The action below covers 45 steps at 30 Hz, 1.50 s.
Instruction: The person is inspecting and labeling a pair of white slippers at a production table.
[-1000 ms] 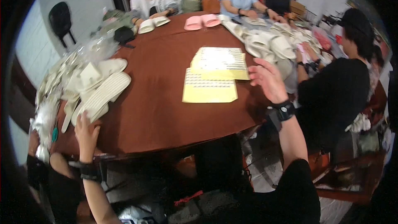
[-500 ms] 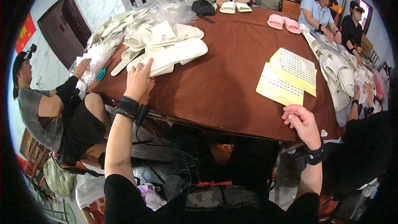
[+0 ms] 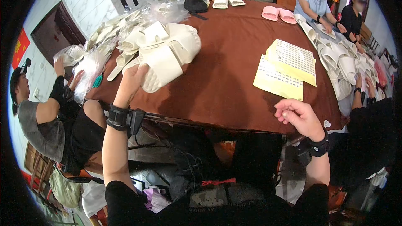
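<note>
My left hand is closed on the near edge of a cream-white slipper, which is raised and tilted at the front of a pile. More cream slippers lie right behind it. Over the table's front edge at the right is my right hand, its fingers curled and the thumb against them; whether a small thing is pinched there is too fine to see. Just beyond that hand lie yellow sticker sheets with rows of small printed white labels, one sheet overlapping another.
A brown cloth covers the table. Pink slippers and a white pair stand at the far side. Bagged slippers and teal scissors are at the left; more slippers are heaped at the right. Several co-workers sit around.
My left hand has gripped the front slipper and tilted it up toward me. My right hand stays near the sheets, its fingers curled. The co-worker at left has lifted a bagged item.
</note>
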Each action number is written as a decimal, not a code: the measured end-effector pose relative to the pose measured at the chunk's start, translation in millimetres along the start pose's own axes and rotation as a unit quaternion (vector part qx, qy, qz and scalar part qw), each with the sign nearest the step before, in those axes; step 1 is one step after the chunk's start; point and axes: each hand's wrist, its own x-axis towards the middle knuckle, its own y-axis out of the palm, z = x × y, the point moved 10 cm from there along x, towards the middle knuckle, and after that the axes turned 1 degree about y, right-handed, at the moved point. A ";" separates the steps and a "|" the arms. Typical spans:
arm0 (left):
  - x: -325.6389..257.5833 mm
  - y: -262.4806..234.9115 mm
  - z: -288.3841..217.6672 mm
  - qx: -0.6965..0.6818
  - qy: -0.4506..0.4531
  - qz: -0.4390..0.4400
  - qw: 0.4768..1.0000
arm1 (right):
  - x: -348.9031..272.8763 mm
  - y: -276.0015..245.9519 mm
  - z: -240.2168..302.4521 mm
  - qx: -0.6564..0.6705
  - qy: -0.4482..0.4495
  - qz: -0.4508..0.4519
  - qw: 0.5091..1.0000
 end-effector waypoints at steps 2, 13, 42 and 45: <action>-14.8 12.7 -4.1 -0.120 -0.005 0.012 0.993 | 6.4 5.4 8.0 -0.001 -0.041 0.009 0.999; -92.6 89.0 -39.7 -0.388 -0.034 0.079 0.918 | 55.8 21.5 -2.9 0.325 -0.030 -0.077 0.942; -182.0 145.7 -36.2 -0.272 -0.095 0.219 0.932 | 61.0 16.1 -26.9 0.306 -0.024 -0.165 0.937; -165.3 121.0 -41.6 -0.091 -0.037 0.129 0.987 | 61.4 18.5 -28.7 0.298 -0.016 -0.151 0.943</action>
